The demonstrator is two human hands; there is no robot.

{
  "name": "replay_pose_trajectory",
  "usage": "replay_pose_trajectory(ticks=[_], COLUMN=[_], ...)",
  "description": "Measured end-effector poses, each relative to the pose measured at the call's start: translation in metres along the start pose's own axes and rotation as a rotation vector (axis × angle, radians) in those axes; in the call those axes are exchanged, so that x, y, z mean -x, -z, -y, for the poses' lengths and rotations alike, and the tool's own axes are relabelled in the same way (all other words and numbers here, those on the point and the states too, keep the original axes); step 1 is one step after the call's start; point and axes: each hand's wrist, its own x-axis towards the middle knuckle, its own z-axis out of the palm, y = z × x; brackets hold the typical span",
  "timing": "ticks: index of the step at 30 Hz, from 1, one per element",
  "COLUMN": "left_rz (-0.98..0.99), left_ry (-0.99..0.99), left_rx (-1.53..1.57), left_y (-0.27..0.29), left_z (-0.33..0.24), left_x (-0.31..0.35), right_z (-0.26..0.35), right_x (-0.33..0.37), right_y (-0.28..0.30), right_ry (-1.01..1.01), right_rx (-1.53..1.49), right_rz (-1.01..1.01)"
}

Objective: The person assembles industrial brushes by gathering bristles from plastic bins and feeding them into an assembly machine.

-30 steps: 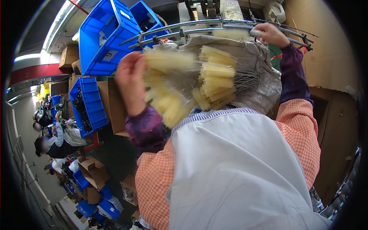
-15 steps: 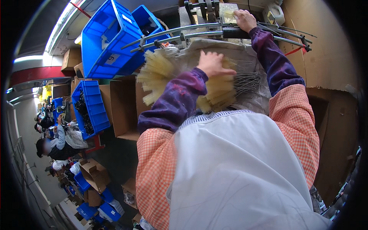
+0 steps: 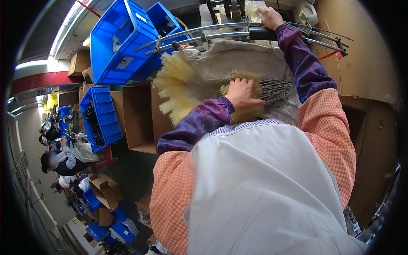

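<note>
My left hand point(image 3: 243, 94) rests in a pile of tube brushes point(image 3: 250, 114), its fingers curled over pale yellow bristles and its thumb pointing right. These brushes have twisted wire stems point(image 3: 275, 90) that fan out to the right. More brushes form a bristly yellow heap point(image 3: 176, 78) left of that hand. Up at the machine, my right hand point(image 3: 270, 18) is closed beyond the metal rails, with a yellowish brush point(image 3: 253, 12) showing at its fingertips. How the right fingertips grip it is partly hidden.
Two curved metal rails point(image 3: 199, 38) cross in front of the machine point(image 3: 227, 10). Blue crates point(image 3: 111, 46) stand at the left, above an open cardboard box point(image 3: 138, 114). Cardboard point(image 3: 352, 51) walls the right side. Another person point(image 3: 63, 163) sits far left.
My left hand has moved down and right onto the brushes, and its spread fingers have curled. My right hand has shifted slightly up and left.
</note>
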Motion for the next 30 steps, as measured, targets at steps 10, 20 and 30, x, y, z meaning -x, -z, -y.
replay_pose_trajectory(ticks=[10, 20, 30], left_rz=[-0.252, -0.647, -0.623], left_ry=[0.077, 0.683, 0.879], left_rx=[0.032, -0.116, 0.051], left_y=[0.016, 0.082, 0.068], left_z=[0.019, 0.167, 0.233], left_x=[0.001, 0.041, 0.059], right_z=[0.003, 0.011, 0.011], right_x=[0.004, 0.001, 0.001], right_y=[0.003, 0.011, 0.008], right_ry=[-0.090, -0.047, 0.001], right_rx=[-0.010, -0.004, -0.001], right_rz=[0.044, 0.107, 0.080])
